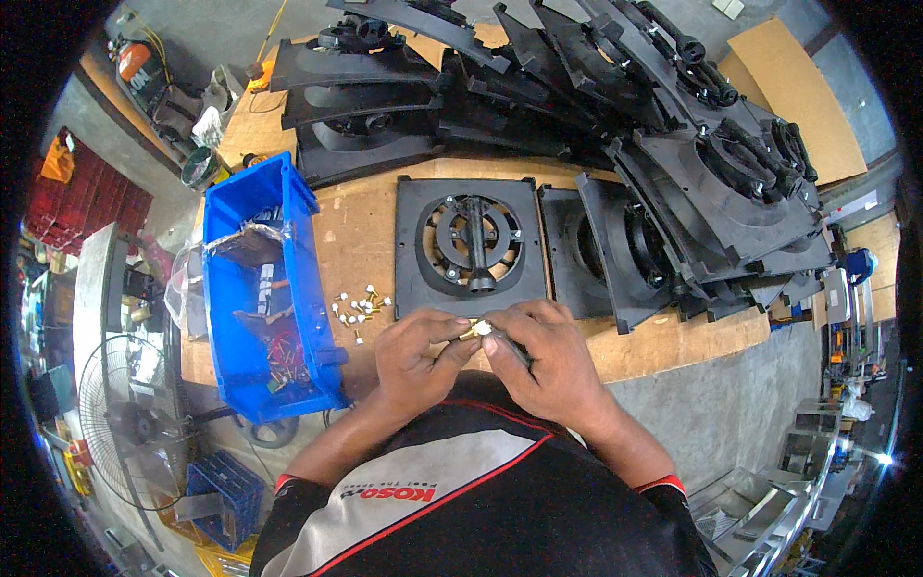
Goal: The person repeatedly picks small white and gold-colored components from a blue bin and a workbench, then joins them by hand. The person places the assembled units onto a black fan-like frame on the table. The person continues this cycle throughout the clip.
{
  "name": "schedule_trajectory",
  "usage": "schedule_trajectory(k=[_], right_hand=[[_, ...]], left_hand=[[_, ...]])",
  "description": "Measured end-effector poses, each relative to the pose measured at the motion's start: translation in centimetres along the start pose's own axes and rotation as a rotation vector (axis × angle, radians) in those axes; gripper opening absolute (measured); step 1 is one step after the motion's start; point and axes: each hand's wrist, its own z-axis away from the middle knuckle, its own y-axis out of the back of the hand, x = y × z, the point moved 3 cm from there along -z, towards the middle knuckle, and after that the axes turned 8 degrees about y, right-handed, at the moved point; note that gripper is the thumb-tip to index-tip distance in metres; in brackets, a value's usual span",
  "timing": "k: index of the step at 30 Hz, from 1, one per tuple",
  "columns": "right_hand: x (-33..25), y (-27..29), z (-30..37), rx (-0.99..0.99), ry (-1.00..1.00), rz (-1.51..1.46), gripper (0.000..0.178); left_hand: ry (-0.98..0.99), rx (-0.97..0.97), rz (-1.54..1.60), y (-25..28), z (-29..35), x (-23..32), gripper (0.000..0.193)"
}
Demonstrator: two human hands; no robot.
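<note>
In front of my chest, my left hand (423, 354) pinches a small brass-coloured fitting with a white end (477, 329) between thumb and fingers. My right hand (545, 352) meets it from the other side, its thumb and fingertips closed on the white end. Something dark shows under the right fingers, too hidden to name. Just beyond both hands lies a square black plate with a round ring burner and a central tube (471, 240), flat on the wooden table. Several similar brass-and-white fittings (362, 308) are scattered left of the plate.
A long blue bin (322, 337) with small parts stands at the table's left. Stacked black burner plates (731, 192) fill the right and far side of the wooden table (361, 216). A wire-caged fan (130, 418) stands at the lower left, near a blue crate (226, 495).
</note>
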Motion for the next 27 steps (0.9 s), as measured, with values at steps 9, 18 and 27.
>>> schedule_trajectory(k=[9, 18, 27], right_hand=[[0.6, 0.4, 0.1, -0.011, -0.011, -0.066, 0.022], [-0.7, 0.6, -0.7, -0.093, 0.191, 0.097, 0.026], [-0.4, 0.1, -0.2, -0.038, 0.083, 0.082, 0.027]], left_hand=[[0.064, -0.249, 0.020, 0.6, -1.3, 0.8, 0.029], [0.647, -0.598, 0.952, 0.5, -0.9, -0.9, 0.043], [0.493, -0.266, 0.776, 0.0, 0.0, -0.9, 0.032]])
